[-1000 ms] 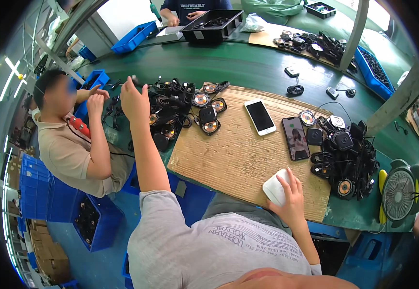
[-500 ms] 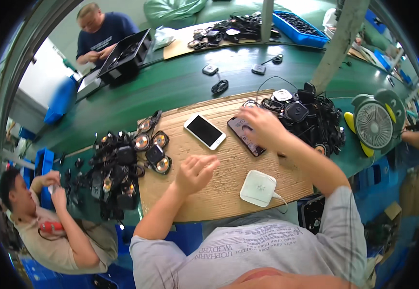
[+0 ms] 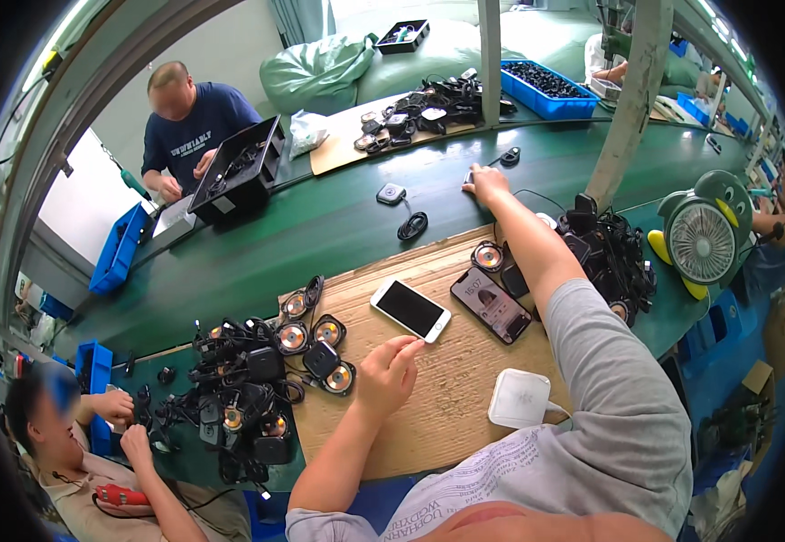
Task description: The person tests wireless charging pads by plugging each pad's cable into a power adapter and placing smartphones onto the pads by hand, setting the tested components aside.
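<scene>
Stretches the right arm far forward, with the bent fingertips of the right hand (image 3: 489,185) against a small square dark-and-pale module (image 3: 470,177) on the smooth green belt (image 3: 320,244). Cannot tell whether grasping it or only touching it, with most of it covered by those fingers. Has a round coil of black cable (image 3: 510,156) just beyond, to the right, and to the left, also on the belt, a second small square module with a pale rim (image 3: 391,193), near a loop of black cable (image 3: 413,226).

Holds the left hand (image 3: 388,372) over a tan corrugated cardboard sheet (image 3: 410,447), fingers loosely bent and released, grasping nothing visible. Brings the fingertips close to the lower end of a white rectangular phone with a black screen (image 3: 410,309); cannot tell whether in contact.

Has, to the right of that phone, a dark phone with a lit screen (image 3: 492,305), and nearer the body a white square box with rounded corners and a white cable (image 3: 520,398). Flanked by 2 heaps of black cabled modules, 1 at left (image 3: 263,366) and 1 at right (image 3: 611,266), plus a penguin-shaped fan (image 3: 704,237) farther right.
</scene>
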Demonstrator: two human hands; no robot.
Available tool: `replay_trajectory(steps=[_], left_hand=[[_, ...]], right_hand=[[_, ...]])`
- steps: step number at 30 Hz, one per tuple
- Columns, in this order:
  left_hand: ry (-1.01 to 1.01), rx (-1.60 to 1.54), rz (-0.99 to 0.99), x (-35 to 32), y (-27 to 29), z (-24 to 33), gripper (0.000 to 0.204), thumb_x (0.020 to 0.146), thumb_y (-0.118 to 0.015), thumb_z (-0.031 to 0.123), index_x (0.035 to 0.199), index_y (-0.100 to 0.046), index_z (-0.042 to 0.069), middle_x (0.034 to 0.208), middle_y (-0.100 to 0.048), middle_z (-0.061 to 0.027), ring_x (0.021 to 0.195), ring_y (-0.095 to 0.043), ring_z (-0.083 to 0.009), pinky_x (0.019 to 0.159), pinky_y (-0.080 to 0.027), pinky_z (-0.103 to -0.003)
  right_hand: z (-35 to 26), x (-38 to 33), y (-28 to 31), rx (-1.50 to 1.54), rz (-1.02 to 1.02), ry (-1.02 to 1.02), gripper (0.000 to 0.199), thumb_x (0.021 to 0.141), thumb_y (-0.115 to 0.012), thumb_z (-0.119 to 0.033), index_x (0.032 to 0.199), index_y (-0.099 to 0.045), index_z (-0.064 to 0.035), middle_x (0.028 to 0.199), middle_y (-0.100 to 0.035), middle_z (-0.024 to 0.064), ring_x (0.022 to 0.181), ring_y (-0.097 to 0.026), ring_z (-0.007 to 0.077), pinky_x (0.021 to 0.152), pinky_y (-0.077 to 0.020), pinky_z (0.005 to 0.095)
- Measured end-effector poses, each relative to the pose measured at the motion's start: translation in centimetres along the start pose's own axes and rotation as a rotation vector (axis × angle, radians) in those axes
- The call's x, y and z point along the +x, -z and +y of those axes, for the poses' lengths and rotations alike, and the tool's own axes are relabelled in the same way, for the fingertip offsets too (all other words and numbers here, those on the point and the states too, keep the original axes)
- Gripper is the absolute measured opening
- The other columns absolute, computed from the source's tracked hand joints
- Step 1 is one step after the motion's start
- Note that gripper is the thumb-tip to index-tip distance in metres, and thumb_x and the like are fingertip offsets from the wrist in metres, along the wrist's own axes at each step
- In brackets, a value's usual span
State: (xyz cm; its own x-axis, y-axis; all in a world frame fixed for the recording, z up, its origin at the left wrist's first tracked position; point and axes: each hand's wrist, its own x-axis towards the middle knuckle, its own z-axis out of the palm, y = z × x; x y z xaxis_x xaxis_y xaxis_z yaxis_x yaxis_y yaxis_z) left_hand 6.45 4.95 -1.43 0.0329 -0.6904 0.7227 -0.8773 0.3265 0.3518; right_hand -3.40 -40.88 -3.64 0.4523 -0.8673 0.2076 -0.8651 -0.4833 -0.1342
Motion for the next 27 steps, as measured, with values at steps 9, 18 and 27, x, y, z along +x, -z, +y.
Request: replay_trajectory(steps=[9,18,27], left_hand=[[0.089,-0.05,-0.088,-0.8,0.7,0.3,0.041,0.073,-0.062,-0.007,0.111,-0.065,0.009,0.108,-0.067,-0.007,0.076,-0.063,-0.0225,0.066,-0.052,-0.03],[0.074,-0.128,-0.081,0.2,-0.7,1.0,0.036,0.078,-0.059,-0.01,0.111,-0.064,0.006,0.108,-0.066,-0.0093,0.08,-0.063,-0.0227,0.068,-0.052,-0.029],[0.174,-0.207,-0.094,0.1,-0.1,1.8,0.033,0.08,-0.058,-0.01,0.109,-0.064,0.004,0.105,-0.065,-0.0096,0.08,-0.061,-0.0214,0.069,-0.051,-0.029]], right_hand=[[-3.4,-6.3,17.6,-0.062,0.07,0.45,0.056,0.08,-0.077,-0.031,0.127,-0.052,-0.013,0.116,-0.061,0.014,0.108,-0.058,0.0315,0.09,-0.0493,0.0425],[10.5,-26.2,24.5,0.107,0.49,0.281,0.056,0.078,-0.076,-0.016,0.129,-0.054,-0.0148,0.125,-0.057,0.0069,0.113,-0.054,0.0267,0.098,-0.0445,0.0368],[12.1,-27.0,22.2,0.563,0.297,0.119,0.042,0.087,-0.066,-0.01,0.127,-0.057,-0.012,0.116,-0.064,0.01,0.1,-0.061,0.0272,0.093,-0.0479,0.0364]])
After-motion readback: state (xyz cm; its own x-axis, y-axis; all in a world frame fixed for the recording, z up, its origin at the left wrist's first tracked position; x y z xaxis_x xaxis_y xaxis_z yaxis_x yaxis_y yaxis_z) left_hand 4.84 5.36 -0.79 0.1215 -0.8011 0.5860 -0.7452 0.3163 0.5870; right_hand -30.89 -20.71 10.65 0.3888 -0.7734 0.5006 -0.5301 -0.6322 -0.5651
